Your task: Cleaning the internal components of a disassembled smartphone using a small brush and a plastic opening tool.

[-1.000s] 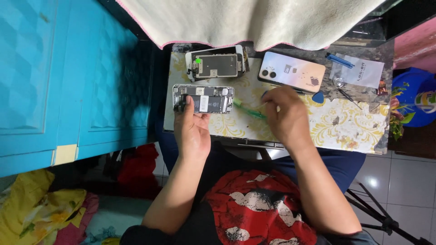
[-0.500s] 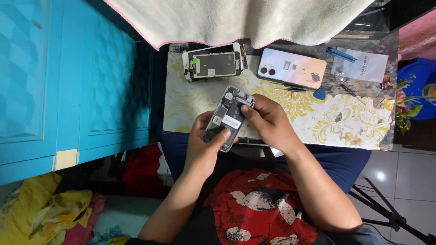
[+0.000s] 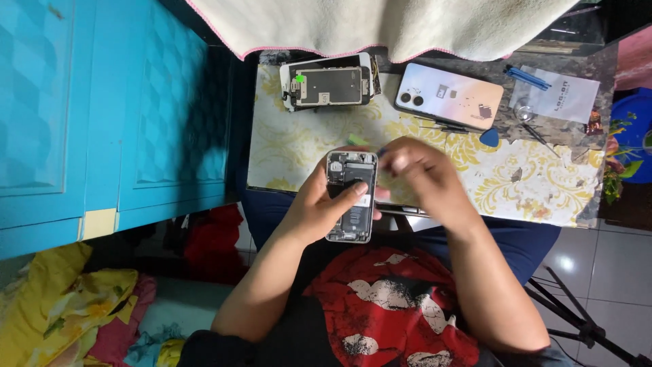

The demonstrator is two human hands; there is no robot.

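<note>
Since half a second before, the opened phone (image 3: 351, 196) was turned upright above the bench (image 3: 543, 194) edge, the left hand (image 3: 326, 204) clasping it, the right hand (image 3: 424, 173) pinching a small tool at its top, its screen (image 3: 331, 85) already removed.

— Where does the opened phone (image 3: 350, 196) sit?
— In the left hand (image 3: 318, 207), lifted off the table (image 3: 285, 146), at its near edge. The right hand (image 3: 424, 178) is just beside it, to the right.
— And behind them?
— The screen assembly (image 3: 331, 83) lies at the table's far left; the second phone (image 3: 449, 96) lies right of it; a paper sheet (image 3: 564, 96) farther right. The towel (image 3: 380, 24) hangs over the far edge.
</note>
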